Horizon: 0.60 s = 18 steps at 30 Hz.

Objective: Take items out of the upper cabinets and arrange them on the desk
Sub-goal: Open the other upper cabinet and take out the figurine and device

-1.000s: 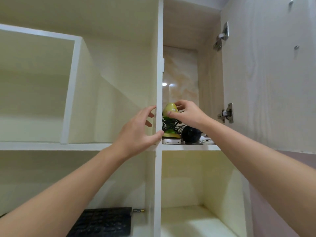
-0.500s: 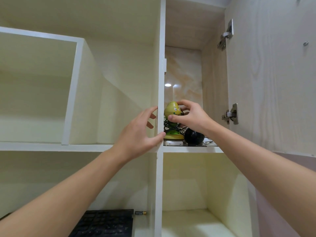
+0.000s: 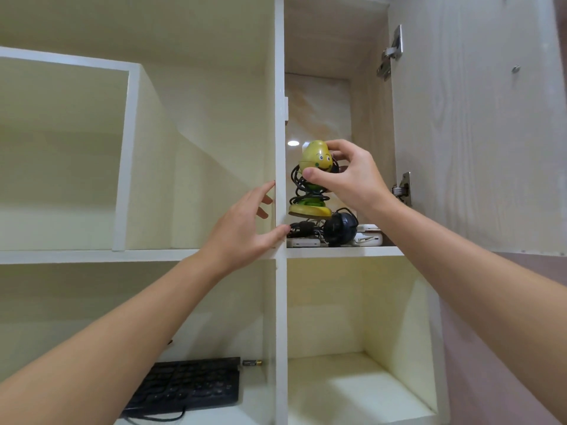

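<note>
One toy (image 3: 316,154), part hidden, right hand (image 3: 352,179) gripping

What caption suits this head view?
Right hand grips a cable-wrapped yellow figurine above the shelf clutter while the left hand rests on the cabinet divider.

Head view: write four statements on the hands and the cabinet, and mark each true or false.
1. The right hand grips the yellow toy by its head. True.
2. The left hand holds the black keyboard. False: it rests open on the white divider; the keyboard lies on the lower shelf.
3. A black cord is wound round the toy. True.
4. The cabinet door is shut. False: it stands open at the right, hinges showing.
</note>
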Each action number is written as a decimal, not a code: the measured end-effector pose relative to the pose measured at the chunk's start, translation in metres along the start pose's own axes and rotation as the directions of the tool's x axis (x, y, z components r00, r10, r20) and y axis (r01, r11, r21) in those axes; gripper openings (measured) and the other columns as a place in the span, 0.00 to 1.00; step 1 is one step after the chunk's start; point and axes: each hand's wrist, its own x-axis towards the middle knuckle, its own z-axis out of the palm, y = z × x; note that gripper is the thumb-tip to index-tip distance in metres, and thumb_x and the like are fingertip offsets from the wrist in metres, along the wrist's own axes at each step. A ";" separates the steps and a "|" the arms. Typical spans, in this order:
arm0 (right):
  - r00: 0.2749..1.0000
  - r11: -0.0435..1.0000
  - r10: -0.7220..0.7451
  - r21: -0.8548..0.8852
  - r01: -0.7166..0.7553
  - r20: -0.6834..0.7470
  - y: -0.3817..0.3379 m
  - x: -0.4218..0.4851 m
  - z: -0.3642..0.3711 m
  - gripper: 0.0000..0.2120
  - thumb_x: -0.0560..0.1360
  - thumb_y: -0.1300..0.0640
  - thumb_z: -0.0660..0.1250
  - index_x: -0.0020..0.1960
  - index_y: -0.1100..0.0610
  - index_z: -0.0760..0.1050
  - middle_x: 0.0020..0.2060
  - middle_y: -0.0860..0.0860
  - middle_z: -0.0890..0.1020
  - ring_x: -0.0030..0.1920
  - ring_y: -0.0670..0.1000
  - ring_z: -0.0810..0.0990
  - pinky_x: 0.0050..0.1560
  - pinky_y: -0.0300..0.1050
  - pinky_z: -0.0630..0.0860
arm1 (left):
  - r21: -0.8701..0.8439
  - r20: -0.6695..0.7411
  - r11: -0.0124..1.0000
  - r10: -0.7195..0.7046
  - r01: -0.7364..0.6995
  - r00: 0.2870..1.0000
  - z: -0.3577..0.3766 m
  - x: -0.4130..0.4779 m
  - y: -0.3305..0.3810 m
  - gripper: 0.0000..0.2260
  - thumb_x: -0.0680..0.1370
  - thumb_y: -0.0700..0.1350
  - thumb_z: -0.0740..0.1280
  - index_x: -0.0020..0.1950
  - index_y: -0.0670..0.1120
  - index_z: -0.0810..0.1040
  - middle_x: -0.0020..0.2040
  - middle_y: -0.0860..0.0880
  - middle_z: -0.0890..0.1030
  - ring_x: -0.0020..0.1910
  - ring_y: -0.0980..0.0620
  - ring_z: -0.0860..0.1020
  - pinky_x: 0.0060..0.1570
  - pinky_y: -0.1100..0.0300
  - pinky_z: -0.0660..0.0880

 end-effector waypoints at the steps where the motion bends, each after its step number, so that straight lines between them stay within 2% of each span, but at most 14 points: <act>1: 1.000 1.000 -0.002 -0.013 0.002 -0.001 -0.002 -0.003 -0.003 0.26 0.69 0.48 0.80 0.64 0.52 0.78 0.53 0.48 0.81 0.50 0.45 0.83 0.51 0.44 0.83 | 0.003 -0.001 1.000 0.000 0.000 1.000 0.000 0.000 0.000 0.35 0.75 0.56 0.73 0.79 0.55 0.61 0.61 0.57 0.75 0.53 0.58 0.77 0.50 0.55 0.77; 4: 1.000 1.000 0.015 -0.014 -0.015 0.007 -0.008 -0.014 -0.011 0.24 0.68 0.48 0.80 0.61 0.49 0.79 0.52 0.47 0.81 0.50 0.46 0.83 0.50 0.44 0.83 | 0.012 -0.003 1.000 0.002 -0.002 1.000 -0.001 -0.001 0.001 0.35 0.75 0.56 0.73 0.79 0.55 0.61 0.61 0.58 0.75 0.53 0.58 0.77 0.50 0.55 0.77; 8: 0.998 0.999 0.044 -0.031 -0.043 0.047 -0.013 -0.031 -0.022 0.20 0.68 0.50 0.80 0.58 0.48 0.79 0.51 0.46 0.82 0.45 0.44 0.83 0.41 0.32 0.78 | -0.037 0.004 0.999 -0.012 0.012 1.000 -0.001 -0.001 0.003 0.36 0.75 0.54 0.74 0.79 0.54 0.62 0.60 0.56 0.75 0.52 0.57 0.78 0.51 0.53 0.78; 10: 0.996 0.997 0.064 -0.049 -0.061 0.056 -0.012 -0.039 -0.027 0.21 0.67 0.49 0.81 0.57 0.48 0.80 0.52 0.46 0.82 0.45 0.45 0.84 0.40 0.33 0.79 | -0.052 0.016 0.998 -0.028 0.029 0.999 -0.002 -0.001 0.004 0.36 0.75 0.54 0.74 0.79 0.54 0.62 0.60 0.55 0.75 0.51 0.56 0.79 0.51 0.53 0.78; 12: 0.994 0.994 0.087 -0.068 -0.083 0.062 -0.009 -0.047 -0.032 0.21 0.67 0.47 0.81 0.58 0.46 0.80 0.53 0.46 0.82 0.46 0.45 0.84 0.44 0.39 0.82 | -0.054 0.022 0.998 -0.041 0.042 0.999 -0.002 -0.001 0.004 0.36 0.75 0.54 0.74 0.79 0.54 0.62 0.59 0.56 0.75 0.51 0.55 0.78 0.52 0.52 0.78; 18: 0.989 0.987 0.124 -0.113 -0.115 0.078 0.004 -0.069 -0.043 0.24 0.63 0.42 0.80 0.57 0.43 0.80 0.52 0.45 0.83 0.52 0.43 0.83 0.57 0.46 0.80 | -0.016 0.029 0.999 -0.049 0.049 0.998 0.001 -0.009 0.006 0.37 0.75 0.54 0.74 0.79 0.54 0.60 0.59 0.57 0.75 0.52 0.56 0.77 0.50 0.54 0.77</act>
